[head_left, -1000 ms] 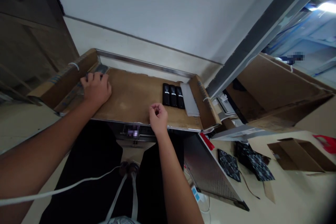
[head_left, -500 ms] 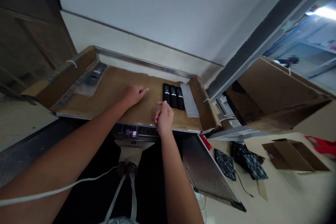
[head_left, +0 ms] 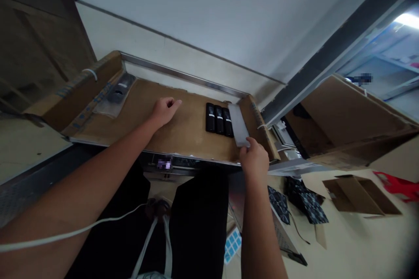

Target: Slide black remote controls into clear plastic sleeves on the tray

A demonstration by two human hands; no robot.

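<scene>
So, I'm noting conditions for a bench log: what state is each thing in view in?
Left hand: loosely curled, nothing visible in it.
Three black devices: side by side, unbagged.
Translucent plastic: lying flat.
Right hand: fingertips at the plastic's near end; grip unclear.
Leftmost device: inside a clear bag.
Large carton: open.
Floor carton: open.

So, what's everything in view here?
Bench: 1, brown, centre
Devices: 3, black, bench right
Plastic sleeves: count unclear, whitish, beside devices
Bagged device: 1, dark, bench left
Wall: 1, white, behind bench
Post: 1, grey, upper right
Boxes: at least 2, brown, right
Patterned bundles: at least 2, dark, right floor
Unclear item: 1, red, right floor
Sheet: 1, bluish, floor
Cord: 1, white, lower left
Left hand: 1, bare, over bench
Right hand: 1, bare, at sleeves' near end
Trouser legs: 2, black, below bench
</scene>
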